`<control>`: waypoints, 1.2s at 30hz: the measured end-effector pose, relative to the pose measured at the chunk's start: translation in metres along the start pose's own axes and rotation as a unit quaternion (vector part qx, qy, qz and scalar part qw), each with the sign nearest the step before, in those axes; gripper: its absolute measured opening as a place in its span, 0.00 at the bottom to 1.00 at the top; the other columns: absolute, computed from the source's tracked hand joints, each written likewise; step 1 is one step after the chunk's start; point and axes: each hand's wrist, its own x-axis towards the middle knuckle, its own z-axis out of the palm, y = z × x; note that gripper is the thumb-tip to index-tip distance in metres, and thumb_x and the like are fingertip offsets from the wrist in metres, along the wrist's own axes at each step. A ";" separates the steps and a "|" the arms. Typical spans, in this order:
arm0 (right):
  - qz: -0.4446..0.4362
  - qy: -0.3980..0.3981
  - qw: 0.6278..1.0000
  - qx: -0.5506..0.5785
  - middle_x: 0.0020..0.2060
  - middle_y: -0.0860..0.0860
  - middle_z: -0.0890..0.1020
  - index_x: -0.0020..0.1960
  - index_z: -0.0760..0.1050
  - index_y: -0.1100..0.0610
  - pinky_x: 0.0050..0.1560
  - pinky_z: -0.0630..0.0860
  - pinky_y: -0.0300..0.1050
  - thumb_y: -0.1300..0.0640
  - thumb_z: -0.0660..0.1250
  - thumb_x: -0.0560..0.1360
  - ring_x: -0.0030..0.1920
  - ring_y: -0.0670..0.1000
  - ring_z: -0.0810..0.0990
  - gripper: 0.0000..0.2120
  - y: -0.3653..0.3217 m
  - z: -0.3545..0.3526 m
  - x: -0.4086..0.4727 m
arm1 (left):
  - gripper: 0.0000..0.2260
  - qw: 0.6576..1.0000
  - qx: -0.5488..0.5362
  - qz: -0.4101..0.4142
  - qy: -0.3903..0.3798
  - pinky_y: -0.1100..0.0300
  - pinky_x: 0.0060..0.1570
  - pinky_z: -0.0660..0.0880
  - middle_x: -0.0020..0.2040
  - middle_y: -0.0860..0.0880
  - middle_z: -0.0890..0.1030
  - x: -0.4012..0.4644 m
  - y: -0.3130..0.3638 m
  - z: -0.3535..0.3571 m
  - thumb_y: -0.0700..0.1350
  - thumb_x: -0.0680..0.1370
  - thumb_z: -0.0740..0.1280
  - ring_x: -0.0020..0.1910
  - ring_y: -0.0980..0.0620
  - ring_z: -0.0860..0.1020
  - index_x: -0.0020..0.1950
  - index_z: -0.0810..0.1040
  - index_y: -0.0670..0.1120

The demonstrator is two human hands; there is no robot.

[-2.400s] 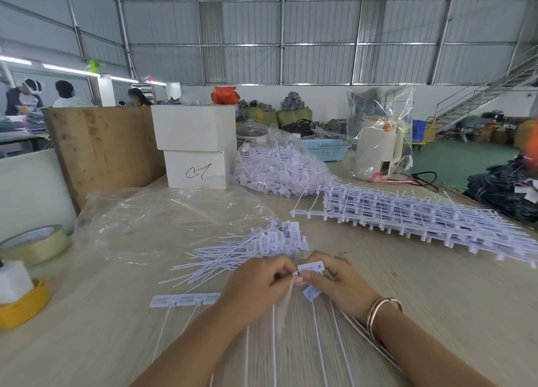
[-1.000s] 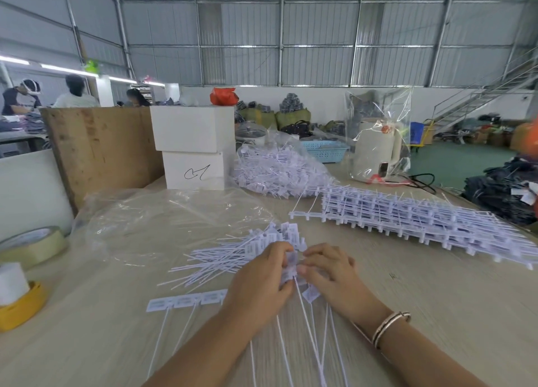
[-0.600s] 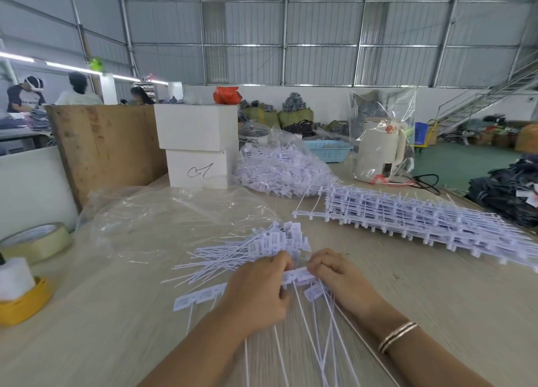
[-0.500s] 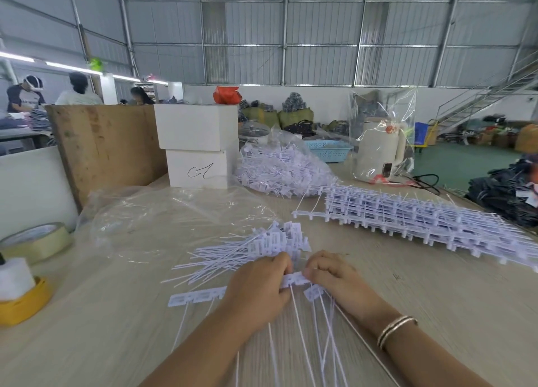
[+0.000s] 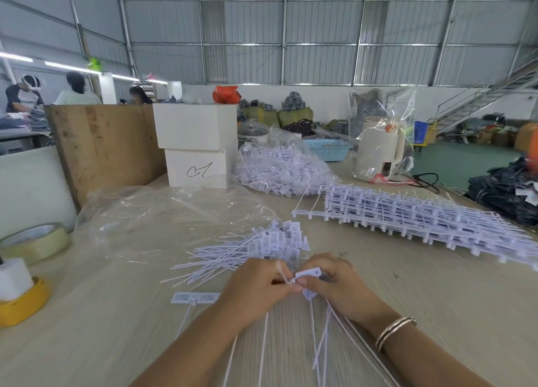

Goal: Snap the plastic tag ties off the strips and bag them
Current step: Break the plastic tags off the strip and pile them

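My left hand (image 5: 256,284) grips a strip of white tag ties (image 5: 195,297) whose heads stick out to its left, tails running toward me. My right hand (image 5: 340,287) pinches one white tie head (image 5: 308,273) at the strip's right end, lifted and tilted, with other loose tails trailing under it. Just beyond my hands lies a pile of snapped-off ties (image 5: 262,248). A stack of uncut strips (image 5: 422,217) lies at the right. A clear plastic bag (image 5: 163,217) lies flat at the left.
A filled bag of ties (image 5: 279,168) sits behind, next to two stacked white boxes (image 5: 198,147). Tape rolls (image 5: 35,242) and a yellow roll (image 5: 20,305) are at the left edge. A wrapped kettle (image 5: 378,150) stands at the back right. A wooden board (image 5: 104,144) stands at the left.
My right hand has raised and twisted one tie head up at the strip's end. The strip's free end has drawn in toward my left hand, so less sticks out.
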 end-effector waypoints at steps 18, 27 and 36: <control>0.050 0.073 0.955 0.283 0.35 0.52 0.79 0.40 0.78 0.59 0.39 0.73 0.36 0.60 0.67 0.73 0.37 0.50 0.76 0.05 0.008 -0.013 0.000 | 0.05 0.985 -0.166 0.001 -0.049 0.73 0.34 0.67 0.37 0.58 0.81 -0.005 -0.001 -0.009 0.48 0.73 0.72 0.31 0.66 0.73 0.43 0.77 0.50; 0.122 0.091 0.981 -0.123 0.52 0.36 0.71 0.51 0.66 0.37 0.59 0.58 0.45 0.54 0.67 0.74 0.59 0.42 0.67 0.15 0.013 -0.007 0.005 | 0.10 0.991 0.132 0.005 0.032 0.63 0.41 0.70 0.45 0.60 0.75 -0.005 0.000 -0.002 0.56 0.74 0.67 0.43 0.61 0.74 0.53 0.71 0.59; 0.006 0.052 0.987 -0.154 0.52 0.32 0.70 0.44 0.82 0.42 0.60 0.49 0.43 0.41 0.64 0.74 0.61 0.37 0.59 0.09 -0.009 0.009 0.000 | 0.18 0.971 0.216 0.091 0.055 0.64 0.40 0.65 0.57 0.56 0.69 -0.002 0.023 0.003 0.50 0.74 0.63 0.50 0.55 0.75 0.64 0.67 0.54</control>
